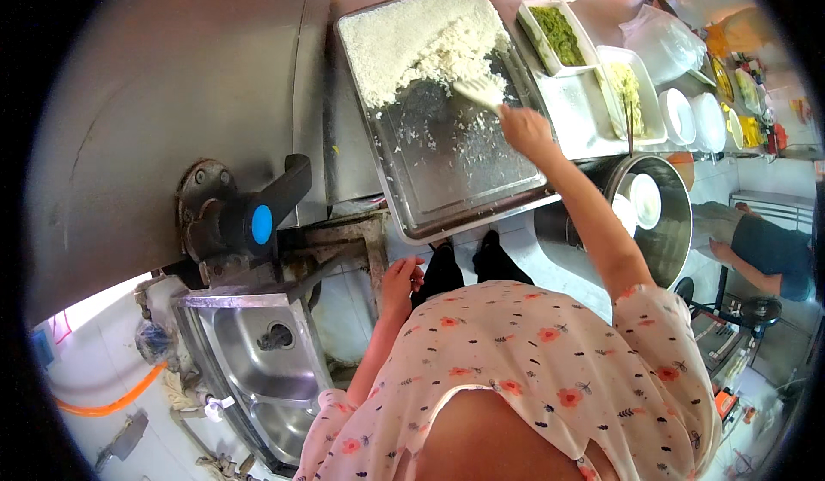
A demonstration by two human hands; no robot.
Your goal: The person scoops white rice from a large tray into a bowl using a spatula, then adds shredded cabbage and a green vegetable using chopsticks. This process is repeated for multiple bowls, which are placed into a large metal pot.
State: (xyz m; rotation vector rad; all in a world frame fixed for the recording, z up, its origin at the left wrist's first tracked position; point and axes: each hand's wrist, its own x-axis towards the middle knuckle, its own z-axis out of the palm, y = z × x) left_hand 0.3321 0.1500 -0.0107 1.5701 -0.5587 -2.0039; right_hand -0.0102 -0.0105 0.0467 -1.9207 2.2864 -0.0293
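Note:
A large metal tray [430, 150] lies on the counter in front of me. White cooked rice [412, 39] covers its far part, thick at the far left and crumbled toward the middle. The near part is bare metal with scattered grains. My right hand [526, 130] is closed round the handle of a pale slotted rice paddle [478, 93], whose head touches the loose edge of the rice. My left hand [402, 282] hangs by my waist, away from the tray, its fingers loosely bent and apart with nothing visible in them.
Right of the tray stand a container of chopped greens [557, 36], one of pale shreds [620, 86] with chopsticks, and white bowls [677, 117]. Nearer is a deep steel pot [675, 215]. At left are a black handle with a blue disc [261, 223] and a sink [258, 352]. Another person [760, 249] stands far right.

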